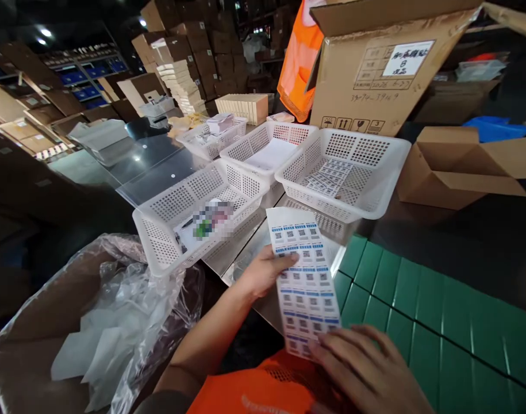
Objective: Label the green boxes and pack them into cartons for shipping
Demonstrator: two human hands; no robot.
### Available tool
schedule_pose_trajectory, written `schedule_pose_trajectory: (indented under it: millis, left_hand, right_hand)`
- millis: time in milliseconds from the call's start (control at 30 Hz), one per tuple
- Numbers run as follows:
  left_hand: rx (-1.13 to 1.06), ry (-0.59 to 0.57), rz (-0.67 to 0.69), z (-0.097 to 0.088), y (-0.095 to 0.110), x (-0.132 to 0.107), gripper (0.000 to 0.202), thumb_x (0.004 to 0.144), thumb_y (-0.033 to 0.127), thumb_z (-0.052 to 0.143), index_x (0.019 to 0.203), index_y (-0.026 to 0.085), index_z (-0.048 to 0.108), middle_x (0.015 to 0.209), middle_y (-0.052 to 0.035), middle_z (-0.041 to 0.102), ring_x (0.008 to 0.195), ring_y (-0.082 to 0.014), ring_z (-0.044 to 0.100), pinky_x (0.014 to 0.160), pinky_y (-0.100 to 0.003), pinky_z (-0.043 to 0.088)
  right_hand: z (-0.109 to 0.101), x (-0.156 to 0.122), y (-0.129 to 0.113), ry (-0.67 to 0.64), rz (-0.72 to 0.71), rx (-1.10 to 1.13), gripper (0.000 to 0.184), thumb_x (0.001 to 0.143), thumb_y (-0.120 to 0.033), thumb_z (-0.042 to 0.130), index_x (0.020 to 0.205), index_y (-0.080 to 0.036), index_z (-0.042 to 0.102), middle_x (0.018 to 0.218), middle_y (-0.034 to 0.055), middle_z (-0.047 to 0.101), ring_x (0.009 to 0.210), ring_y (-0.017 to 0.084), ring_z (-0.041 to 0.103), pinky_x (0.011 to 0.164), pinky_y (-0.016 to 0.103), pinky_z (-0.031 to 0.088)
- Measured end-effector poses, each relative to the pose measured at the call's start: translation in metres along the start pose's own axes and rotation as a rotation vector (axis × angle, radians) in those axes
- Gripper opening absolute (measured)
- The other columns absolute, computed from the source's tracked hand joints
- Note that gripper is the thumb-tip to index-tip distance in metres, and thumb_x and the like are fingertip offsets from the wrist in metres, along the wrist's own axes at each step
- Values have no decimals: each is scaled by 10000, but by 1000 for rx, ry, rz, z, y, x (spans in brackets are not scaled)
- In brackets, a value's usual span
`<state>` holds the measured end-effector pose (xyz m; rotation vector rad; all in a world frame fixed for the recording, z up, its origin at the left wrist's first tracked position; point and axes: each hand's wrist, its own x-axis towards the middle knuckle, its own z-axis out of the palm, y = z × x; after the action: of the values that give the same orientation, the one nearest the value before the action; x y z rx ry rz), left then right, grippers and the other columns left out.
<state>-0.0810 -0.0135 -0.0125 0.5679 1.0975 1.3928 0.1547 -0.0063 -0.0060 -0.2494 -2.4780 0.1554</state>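
My left hand [267,272] grips a sheet of labels [306,293] by its left edge, thumb on the printed face. The sheet is white, with rows of small QR codes under blue bars; its top strip carries no print. At the sheet's lower end, my right hand [361,362] lies with fingers stretched out and fingertips touching the bottom right corner. Its thumb is mostly hidden. Close by on the right stand rows of green boxes [422,310], packed side by side. More printed label sheets [329,177] lie in a white basket [386,172] beyond my hands.
Another white basket [159,221] holds a pen and partly blurred items. Behind are a basket with white paper [273,155] and a further basket [208,148]. A lined bin [25,339] with waste paper stands left. Cartons [375,69] and an open box [456,167] stand right.
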Motion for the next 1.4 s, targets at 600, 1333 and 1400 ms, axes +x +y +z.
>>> schedule_pose_trajectory:
  millis: [600,1333,1400]
  left_hand:
    - [412,-439,-243,-48,21,39,418,662,352,895,1012,150,786,1055,-133,795,969,-334,747,893,-466,581]
    - [730,-264,75,-33,19,-6,555,809,405,791,1326,227,694,748,-18,770,694,-191,683,740,-326,565]
    - [696,-249,52,-33,16,-7,470,799,391,804,1233,219,746,811,-40,789,727,-196,702,726,-306,558]
  right_hand:
    - [54,59,42,691,1101,1090,549,577,-363,950,1008,-271,623,908,-15,695,814,162,695,731,322,619]
    - [57,10,7,416,1169,512,224,801,-418,818,1001,-319,804,847,17,774,716,233,737,641,358,636]
    - [52,9,3,405,1181,517,197,810,-395,815,996,-330,806,821,14,764,702,228,724,642,363,624]
